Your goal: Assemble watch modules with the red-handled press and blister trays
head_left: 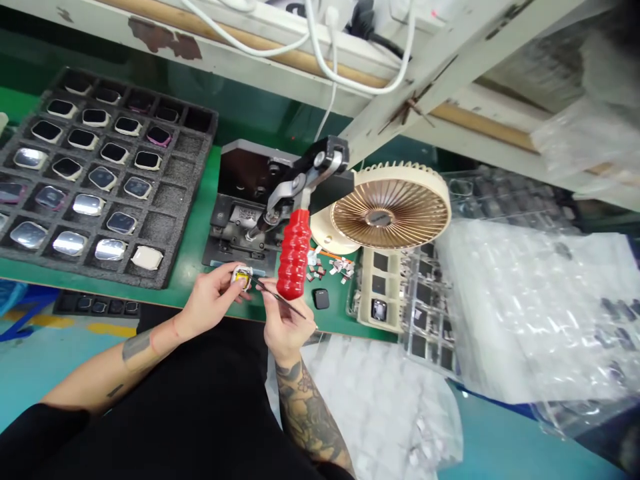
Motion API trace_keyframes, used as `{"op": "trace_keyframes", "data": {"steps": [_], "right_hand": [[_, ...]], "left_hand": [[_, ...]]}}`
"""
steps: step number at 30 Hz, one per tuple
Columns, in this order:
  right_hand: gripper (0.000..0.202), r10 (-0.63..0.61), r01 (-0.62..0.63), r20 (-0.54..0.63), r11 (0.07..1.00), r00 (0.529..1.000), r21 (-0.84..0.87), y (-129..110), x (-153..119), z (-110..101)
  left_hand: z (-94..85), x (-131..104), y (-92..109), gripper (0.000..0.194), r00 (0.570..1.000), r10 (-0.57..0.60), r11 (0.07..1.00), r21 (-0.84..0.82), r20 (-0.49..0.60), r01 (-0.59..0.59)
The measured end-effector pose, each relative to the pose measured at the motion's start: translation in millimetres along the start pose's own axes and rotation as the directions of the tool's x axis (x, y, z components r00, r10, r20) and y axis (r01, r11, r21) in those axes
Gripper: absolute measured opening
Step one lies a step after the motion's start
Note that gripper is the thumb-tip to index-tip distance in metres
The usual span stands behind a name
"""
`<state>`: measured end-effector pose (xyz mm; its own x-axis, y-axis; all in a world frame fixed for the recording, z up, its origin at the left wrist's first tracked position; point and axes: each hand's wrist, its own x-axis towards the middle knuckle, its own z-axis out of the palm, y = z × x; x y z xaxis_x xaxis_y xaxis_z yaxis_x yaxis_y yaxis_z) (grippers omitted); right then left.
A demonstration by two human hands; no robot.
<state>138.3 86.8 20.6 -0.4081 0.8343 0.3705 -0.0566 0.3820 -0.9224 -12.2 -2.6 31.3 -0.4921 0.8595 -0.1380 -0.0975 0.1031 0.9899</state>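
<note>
Between the thumb and fingers of my left hand (216, 295) is an opened white smartwatch case (242, 276), its inside showing yellow. My right hand (286, 323) is closed around dark tweezers (280, 298), held like a pen. The tweezers' tip reaches the case's inside edge; whether it grips anything there is too small to tell. Just behind my hands stands a black toggle-clamp press (245, 223) with a red handle (294, 257), which hangs close above my right hand. A dark square watch screen (321, 299) lies on the green bench to the right of that hand.
A grey foam tray (173, 230) of watches fills the left side of the bench. A cream fan (390, 207) stands behind small loose parts (341, 268). Right of these are a cream tray (367, 287) and stacked clear plastic trays (530, 307). White cables (370, 87) hang above.
</note>
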Motion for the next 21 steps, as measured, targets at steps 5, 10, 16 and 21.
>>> {"op": "trace_keyframes", "data": {"steps": [5,10,16,21], "right_hand": [[0.022,0.038,-0.038,0.022,0.999,0.999,0.025,5,-3,2],[0.012,0.198,-0.197,0.006,0.974,0.98,0.109,7,0,9],[0.017,0.404,-0.43,0.147,0.838,0.903,0.335,3,-2,5],[0.012,0.247,-0.219,-0.08,0.939,0.966,0.265,-1,0,-3]], "left_hand": [[-2.5,0,3,0.032,0.999,0.033,0.999,0.031,0.02,-0.033],[-3.3,-2,-3,0.035,0.999,0.034,0.999,-0.022,0.038,-0.033],[-6.4,-3,-16,0.049,0.997,0.034,0.987,-0.157,0.067,-0.023],[-3.7,-1,-17,0.049,1.0,-0.004,0.97,-0.242,-0.006,0.002]]}}
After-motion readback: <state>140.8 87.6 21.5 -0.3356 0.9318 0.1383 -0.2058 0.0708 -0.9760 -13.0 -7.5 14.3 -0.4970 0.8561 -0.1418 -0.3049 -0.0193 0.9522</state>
